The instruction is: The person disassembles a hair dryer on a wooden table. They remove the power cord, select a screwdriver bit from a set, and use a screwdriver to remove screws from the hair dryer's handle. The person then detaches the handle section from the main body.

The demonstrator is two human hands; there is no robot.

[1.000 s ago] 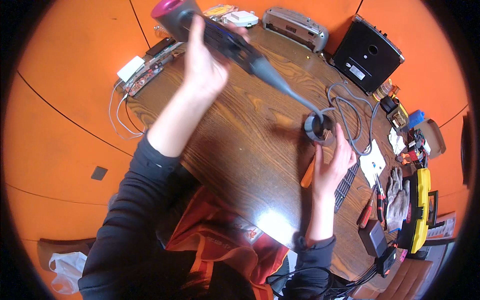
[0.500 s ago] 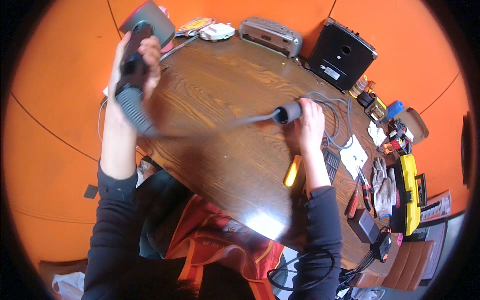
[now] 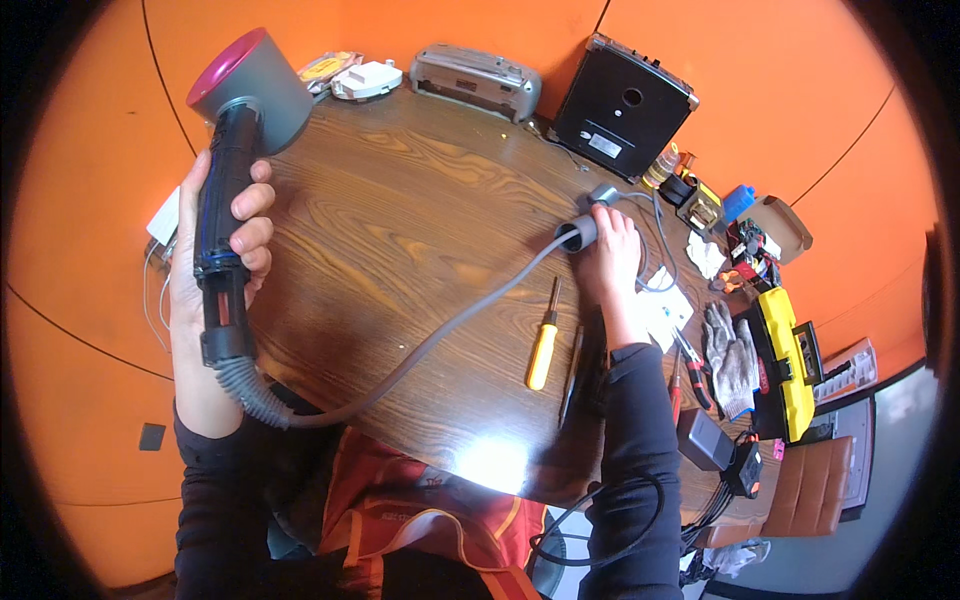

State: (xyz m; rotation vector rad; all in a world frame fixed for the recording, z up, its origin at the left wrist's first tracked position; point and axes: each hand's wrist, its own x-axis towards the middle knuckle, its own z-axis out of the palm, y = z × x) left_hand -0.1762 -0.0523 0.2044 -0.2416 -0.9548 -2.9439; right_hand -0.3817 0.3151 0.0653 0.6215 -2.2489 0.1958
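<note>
My left hand (image 3: 188, 265) is wrapped round the handle of a grey hair dryer (image 3: 285, 105) with a pink ring, raised at the left. Its handle has no outer cover, so the black inner core (image 3: 225, 200) shows. From its ribbed lower end, a grey cord (image 3: 440, 335) sags across to the right. There it enters a grey hollow sleeve (image 3: 577, 234), which my right hand (image 3: 616, 262) grips on the tabletop. A small grey cylinder (image 3: 603, 194) is just beyond my right fingers. A yellow-handled screwdriver (image 3: 543, 355) lies left of my right forearm.
A black box-shaped device (image 3: 625, 105) and a silver-grey device (image 3: 475, 82) stand along the back of the wooden table (image 3: 400, 190). At the right are pliers (image 3: 692, 365), work gloves (image 3: 730, 360), a yellow-and-black toolbox (image 3: 788, 365) and a dark adapter block (image 3: 705, 440).
The hair dryer has come lower and nearer with my left hand, and its cord hangs slacker. My right hand stays on the sleeve. The whole view has shifted slightly.
</note>
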